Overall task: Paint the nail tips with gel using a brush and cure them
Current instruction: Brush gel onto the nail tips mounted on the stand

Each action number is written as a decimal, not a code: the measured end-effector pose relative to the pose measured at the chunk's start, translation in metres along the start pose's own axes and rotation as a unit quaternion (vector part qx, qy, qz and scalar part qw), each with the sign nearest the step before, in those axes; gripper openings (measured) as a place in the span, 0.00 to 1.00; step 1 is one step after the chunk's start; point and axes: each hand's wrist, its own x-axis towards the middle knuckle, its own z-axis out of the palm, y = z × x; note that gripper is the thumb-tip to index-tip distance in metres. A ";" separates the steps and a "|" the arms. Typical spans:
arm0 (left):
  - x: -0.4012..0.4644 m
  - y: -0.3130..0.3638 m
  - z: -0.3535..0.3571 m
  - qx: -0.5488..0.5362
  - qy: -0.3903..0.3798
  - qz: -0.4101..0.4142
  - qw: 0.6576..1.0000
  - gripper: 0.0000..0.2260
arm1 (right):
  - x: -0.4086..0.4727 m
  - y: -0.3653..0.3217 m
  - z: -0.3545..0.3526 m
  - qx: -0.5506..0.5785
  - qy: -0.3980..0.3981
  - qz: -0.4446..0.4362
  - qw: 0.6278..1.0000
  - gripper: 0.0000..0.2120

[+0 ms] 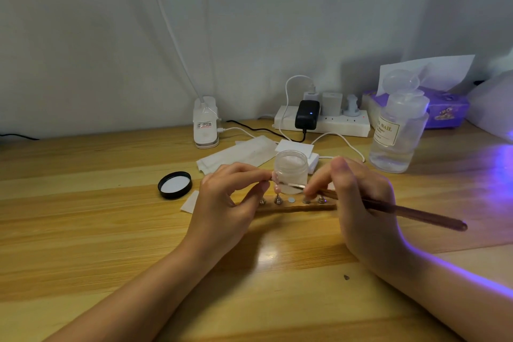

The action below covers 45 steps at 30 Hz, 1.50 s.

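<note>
1. Wooden desk (83, 230) carries everything close, within reach.
2. Right hand (358, 203) grips the brush (402, 212), its tip aimed at the pink nail tip (275, 176).
3. Left hand (230, 197) pinches that nail tip to steady it, above the holder (298, 206).
4. Open gel jar (291, 171) stands just behind, for dipping.

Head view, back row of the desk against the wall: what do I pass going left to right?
White clip-on lamp base → white power strip with a black adapter plugged in → clear plastic pump bottle with a cream label → purple tissue box → white curing lamp glowing violet at the right edge.
</note>
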 end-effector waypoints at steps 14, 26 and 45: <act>0.001 0.002 -0.002 0.016 -0.004 0.008 1.000 0.15 | 0.001 0.000 0.003 0.002 -0.039 0.027 0.999 0.16; 0.000 0.001 -0.001 0.008 0.002 -0.006 1.000 0.15 | -0.002 0.001 0.002 0.012 -0.051 0.059 0.997 0.20; 0.001 0.006 -0.004 -0.028 -0.011 0.000 1.000 0.08 | 0.000 0.005 -0.001 0.081 -0.008 0.089 0.993 0.19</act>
